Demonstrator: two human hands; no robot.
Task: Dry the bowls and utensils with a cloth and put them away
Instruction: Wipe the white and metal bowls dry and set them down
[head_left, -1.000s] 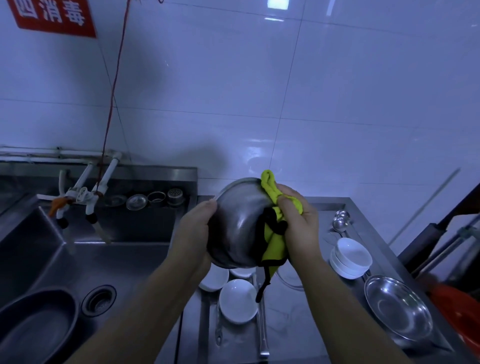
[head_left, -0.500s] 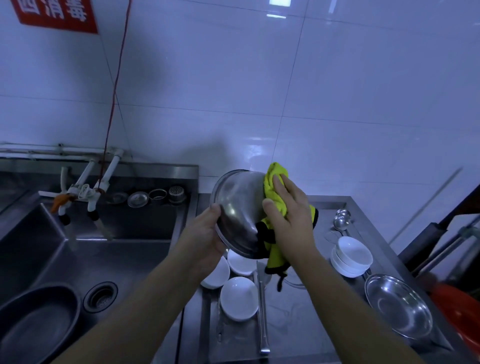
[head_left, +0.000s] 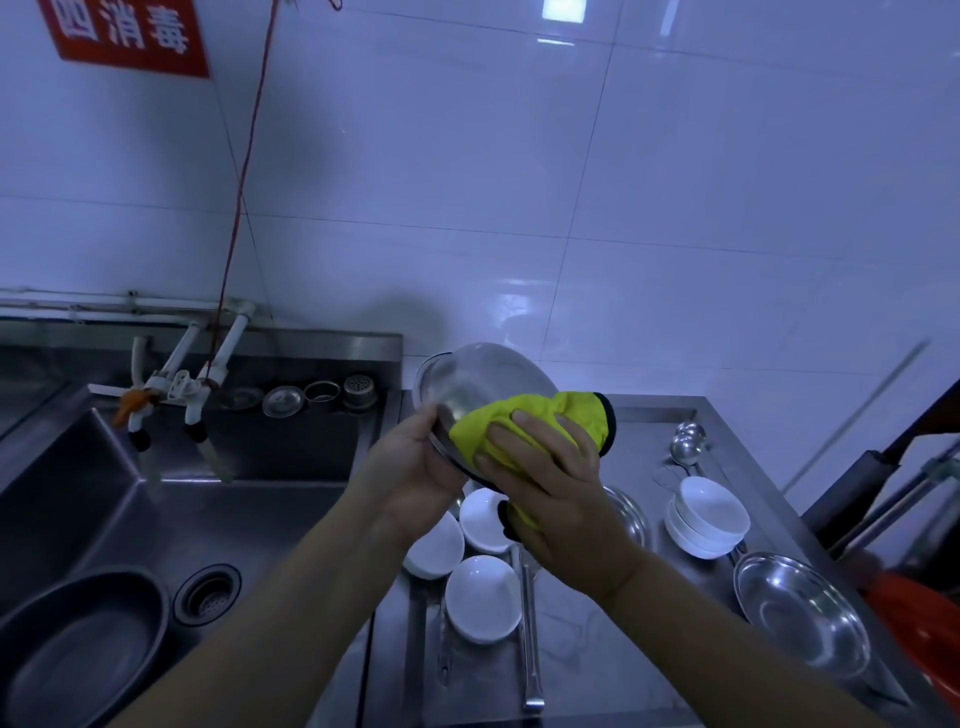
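Both hands (head_left: 415, 467) (cloth (head_left: 519, 423) under right) hold the steel bowl (head_left: 480, 382).

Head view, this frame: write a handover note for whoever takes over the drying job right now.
Left hand grips the rim of the steel bowl, held tilted above the counter.
Right hand presses the yellow cloth flat against the bowl's outside.
Done: nothing visibly put away; a stack of white bowls and a steel dish sit to the right.
Left: finish this bowl, then three white bowls, the ladles and a long utensil on the counter.
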